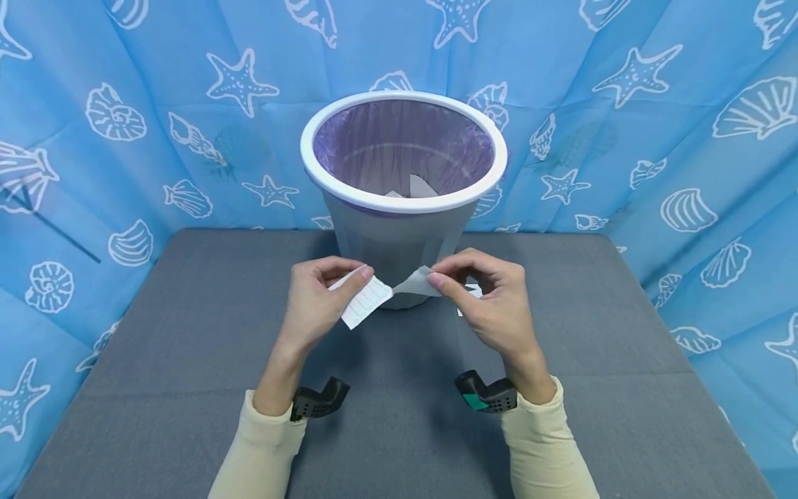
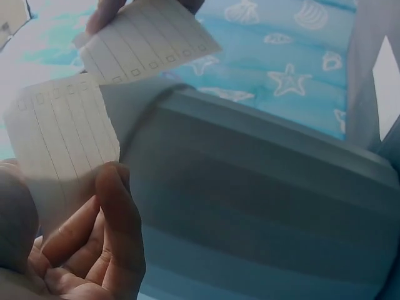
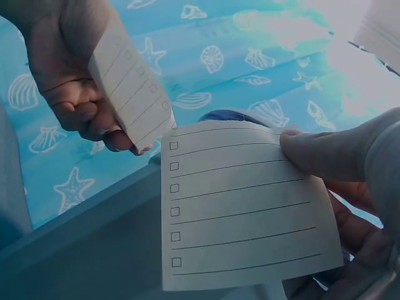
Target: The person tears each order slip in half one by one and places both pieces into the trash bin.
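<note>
My left hand (image 1: 314,294) pinches a piece of lined checklist paper (image 1: 368,303) between thumb and fingers. A second lined piece (image 3: 244,206), with small boxes along one side, is pinched by my right hand (image 1: 495,298). Rough torn edges show on both pieces, and their near corners meet at a narrow point between the hands. Just behind the hands stands a grey trash bin (image 1: 399,239) with a white rim and a purple liner (image 1: 349,149). White paper scraps (image 1: 422,187) lie inside it.
On the grey table (image 1: 399,436), a white paper piece (image 2: 387,90) lies to the right of the bin, partly behind my right hand in the head view. A blue curtain (image 1: 249,138) with white shells and starfish hangs behind and at both sides.
</note>
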`<state>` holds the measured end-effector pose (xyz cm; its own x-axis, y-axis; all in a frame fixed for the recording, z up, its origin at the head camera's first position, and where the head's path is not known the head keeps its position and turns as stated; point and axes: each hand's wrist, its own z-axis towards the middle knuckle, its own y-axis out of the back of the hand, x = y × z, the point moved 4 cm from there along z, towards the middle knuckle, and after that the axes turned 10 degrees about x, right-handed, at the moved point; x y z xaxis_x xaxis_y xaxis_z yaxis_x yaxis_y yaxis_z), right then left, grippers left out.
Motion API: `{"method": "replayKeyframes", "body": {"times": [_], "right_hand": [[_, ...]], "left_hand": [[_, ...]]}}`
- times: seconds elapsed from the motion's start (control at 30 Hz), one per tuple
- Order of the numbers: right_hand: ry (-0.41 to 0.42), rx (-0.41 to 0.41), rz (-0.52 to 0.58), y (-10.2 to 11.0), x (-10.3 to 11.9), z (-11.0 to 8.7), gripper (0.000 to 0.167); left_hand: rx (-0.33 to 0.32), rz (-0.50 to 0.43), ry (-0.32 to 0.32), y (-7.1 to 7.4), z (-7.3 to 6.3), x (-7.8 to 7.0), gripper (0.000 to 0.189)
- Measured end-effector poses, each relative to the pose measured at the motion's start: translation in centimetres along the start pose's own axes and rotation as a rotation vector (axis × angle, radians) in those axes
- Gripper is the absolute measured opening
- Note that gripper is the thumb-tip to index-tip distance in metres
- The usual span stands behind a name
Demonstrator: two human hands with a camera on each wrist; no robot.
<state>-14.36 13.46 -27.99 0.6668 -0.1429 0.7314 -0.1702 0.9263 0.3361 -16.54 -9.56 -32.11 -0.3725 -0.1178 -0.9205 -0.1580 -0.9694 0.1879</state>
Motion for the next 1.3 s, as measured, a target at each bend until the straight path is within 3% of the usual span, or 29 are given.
{"method": "replayKeyframes", "body": {"times": [0.17,0.4,0.63,0.87,0.97,1.13,1.3], "right_hand": [[0.049,-0.019,-0.009,0.6,0.7,-0.1,0.016],[0.040,-0.040,-0.017,1.9,1.0,-0.4,0.011],[0.037,-0.047,-0.039,4.4,1.9,1.0,0.011],[0.088,-0.052,-0.148,7.3,3.9,4.5,0.008],[0.118,-0.044,-0.133,8.6,4.8,6.4,0.009],[0.058,0.002,0.051,10.3,5.6,9.8,0.008],[-0.045,0.058,0.182,11.4,5.6,13.7,0.008]], "left_hand": [[-0.032,0.018,-0.007,0.6,-0.1,-0.2,0.015],[-0.083,0.027,-0.034,2.0,-0.3,-1.0,0.015],[-0.116,0.065,-0.098,4.3,0.9,-4.8,0.017],[-0.075,0.083,-0.208,6.1,3.5,-10.5,0.018],[-0.066,0.117,-0.234,6.5,5.0,-12.6,0.018],[-0.059,0.223,-0.209,6.9,7.4,-15.2,0.018],[-0.023,0.323,-0.126,6.6,10.5,-17.1,0.023]]}}
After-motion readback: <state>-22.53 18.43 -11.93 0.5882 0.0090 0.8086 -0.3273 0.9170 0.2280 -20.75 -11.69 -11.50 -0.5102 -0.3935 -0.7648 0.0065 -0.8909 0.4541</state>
